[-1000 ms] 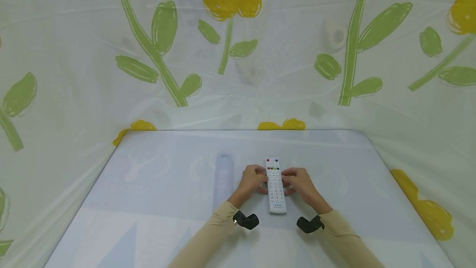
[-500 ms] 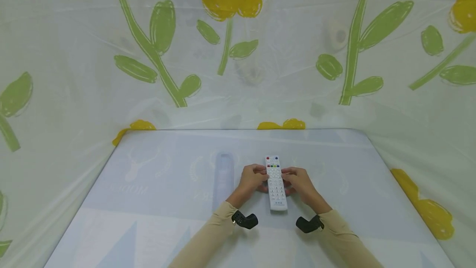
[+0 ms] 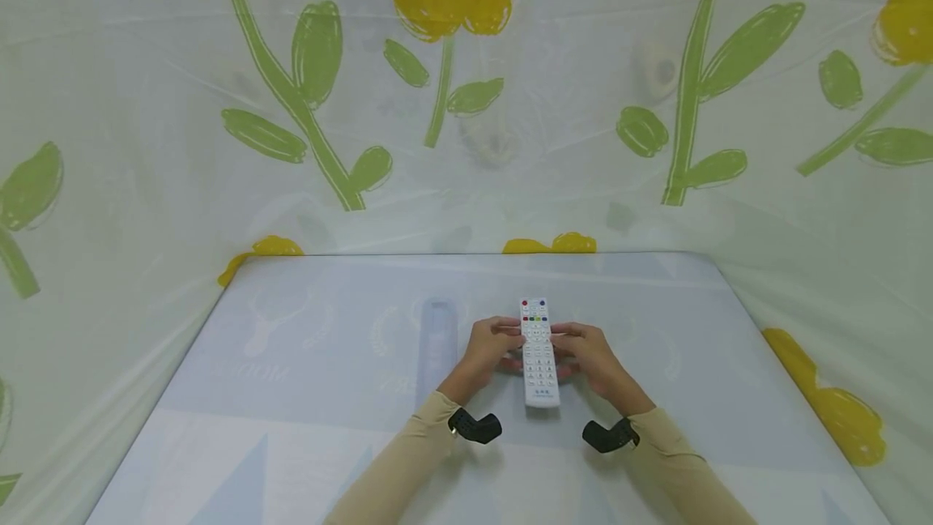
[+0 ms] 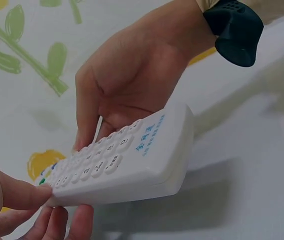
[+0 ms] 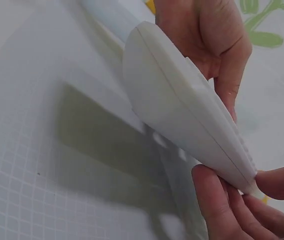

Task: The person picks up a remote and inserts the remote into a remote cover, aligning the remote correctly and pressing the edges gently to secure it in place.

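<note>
A white remote control (image 3: pixel 540 363) with rows of buttons is held above the table by both hands. My left hand (image 3: pixel 484 351) grips its left edge, thumb on top and fingers beneath. My right hand (image 3: pixel 589 355) grips the opposite edge in the same way. In the left wrist view the near end of the remote (image 4: pixel 132 155) tilts up, its shadow lying apart on the table. The right wrist view shows the remote's smooth side (image 5: pixel 181 105) and my right fingers (image 5: pixel 214 200) under it.
Left of the hands, a long translucent sleeve (image 3: pixel 439 347) lies on the pale printed table (image 3: pixel 321 460). Behind the table hangs a white curtain (image 3: pixel 554 128) with yellow flowers and green leaves. A dark wrist camera (image 3: pixel 474 426) sits on each wrist.
The remote control has shifted slightly upward in the head view, away from the body. Both hands have moved with it and keep their grip. The sleeve has stayed put.
</note>
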A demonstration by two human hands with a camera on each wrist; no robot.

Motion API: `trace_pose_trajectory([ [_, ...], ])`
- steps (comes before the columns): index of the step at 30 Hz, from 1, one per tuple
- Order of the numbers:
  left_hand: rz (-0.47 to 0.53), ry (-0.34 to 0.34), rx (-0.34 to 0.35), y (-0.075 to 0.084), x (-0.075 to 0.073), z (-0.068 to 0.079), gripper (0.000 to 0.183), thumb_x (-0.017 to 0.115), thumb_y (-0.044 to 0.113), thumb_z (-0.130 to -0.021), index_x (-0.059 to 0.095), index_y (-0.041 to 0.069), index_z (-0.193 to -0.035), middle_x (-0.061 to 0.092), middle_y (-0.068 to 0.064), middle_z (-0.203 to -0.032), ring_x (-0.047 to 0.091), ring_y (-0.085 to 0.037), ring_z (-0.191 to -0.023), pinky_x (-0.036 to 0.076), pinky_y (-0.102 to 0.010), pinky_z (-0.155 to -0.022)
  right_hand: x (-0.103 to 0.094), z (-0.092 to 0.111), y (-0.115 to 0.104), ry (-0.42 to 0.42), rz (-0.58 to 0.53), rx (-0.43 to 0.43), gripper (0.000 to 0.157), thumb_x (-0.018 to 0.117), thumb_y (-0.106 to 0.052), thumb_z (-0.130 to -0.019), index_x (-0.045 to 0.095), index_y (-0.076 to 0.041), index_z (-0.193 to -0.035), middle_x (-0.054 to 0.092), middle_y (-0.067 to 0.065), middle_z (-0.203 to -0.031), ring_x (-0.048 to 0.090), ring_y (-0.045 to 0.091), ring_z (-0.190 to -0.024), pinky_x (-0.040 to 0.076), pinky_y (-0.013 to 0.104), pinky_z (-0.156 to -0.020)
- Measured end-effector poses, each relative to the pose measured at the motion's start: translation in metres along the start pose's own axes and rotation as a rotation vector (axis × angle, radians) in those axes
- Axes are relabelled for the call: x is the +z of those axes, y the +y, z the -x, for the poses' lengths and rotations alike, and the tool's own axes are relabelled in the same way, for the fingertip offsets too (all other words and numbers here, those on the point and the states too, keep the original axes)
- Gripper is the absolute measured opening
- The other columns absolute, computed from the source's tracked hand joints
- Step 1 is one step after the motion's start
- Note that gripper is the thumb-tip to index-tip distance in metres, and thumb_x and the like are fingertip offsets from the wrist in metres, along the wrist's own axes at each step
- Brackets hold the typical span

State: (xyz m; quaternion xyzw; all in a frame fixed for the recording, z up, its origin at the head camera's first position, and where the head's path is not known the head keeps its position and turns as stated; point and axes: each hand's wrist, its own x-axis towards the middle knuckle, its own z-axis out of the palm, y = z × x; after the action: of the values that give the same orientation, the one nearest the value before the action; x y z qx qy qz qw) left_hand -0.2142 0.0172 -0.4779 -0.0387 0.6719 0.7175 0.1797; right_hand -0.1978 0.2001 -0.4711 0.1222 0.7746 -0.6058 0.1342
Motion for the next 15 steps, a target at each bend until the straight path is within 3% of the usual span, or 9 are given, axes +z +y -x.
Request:
trace_pose_trajectory([
  [15,-0.01,-0.031,0.043,0.02,-0.009,0.022,0.031,0.067,0.006,-0.086,0.063,0.006,-0.116,0.064,-0.008,-0.106,0.064,-0.019,-0.089,0.057,-0.036,-0.068,0.007,0.021,-0.011,-0.02,-0.096,-0.033,0.042,0.055,-0.016,-0.093,0.049,-0.001,-0.132,0.059,0.017,-0.118,0.062,0.024,-0.092,0.056,0.036,-0.07],
])
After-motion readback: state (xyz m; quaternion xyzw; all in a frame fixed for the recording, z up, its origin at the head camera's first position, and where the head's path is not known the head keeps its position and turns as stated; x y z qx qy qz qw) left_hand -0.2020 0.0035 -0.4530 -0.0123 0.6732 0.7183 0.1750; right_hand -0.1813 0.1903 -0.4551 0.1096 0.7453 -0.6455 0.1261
